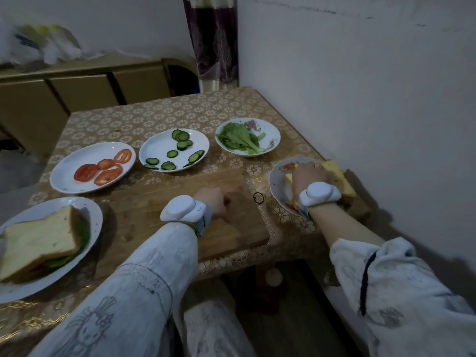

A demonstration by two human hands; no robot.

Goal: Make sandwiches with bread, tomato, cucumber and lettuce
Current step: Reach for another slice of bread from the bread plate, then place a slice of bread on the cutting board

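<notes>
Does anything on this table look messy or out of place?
One thing: the bread on the plate at the right juts past the rim, toward the table's edge, where the right hand is on it. The tomato, cucumber and lettuce plates look tidy, with nothing spilled.

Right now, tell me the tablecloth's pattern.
Golden-beige tablecloth with repeating white floral medallions, clearest in the head view.
</notes>
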